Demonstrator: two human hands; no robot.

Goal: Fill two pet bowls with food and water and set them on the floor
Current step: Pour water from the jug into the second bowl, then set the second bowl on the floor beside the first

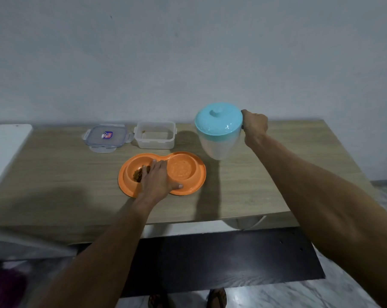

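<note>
An orange double pet bowl (194, 183) lies on the wooden table (54, 178). Its left well holds brown food (138, 174); the right well (181, 169) looks shiny, and I cannot tell whether it holds water. My left hand (157, 178) rests flat on the middle of the bowl, fingers spread, thumb on the front rim. My right hand (254, 125) grips the handle of a clear jug (218, 141) with a light-blue lid (218, 118). The jug is lifted and tilted slightly, just behind and to the right of the bowl.
A clear food box (154, 135), nearly empty, stands behind the bowl, its lid (107, 137) lying to its left. A white surface (5, 143) adjoins the table's left end. A dark board (221, 261) lies below the front edge, and my feet (217, 297) stand on a marbled floor.
</note>
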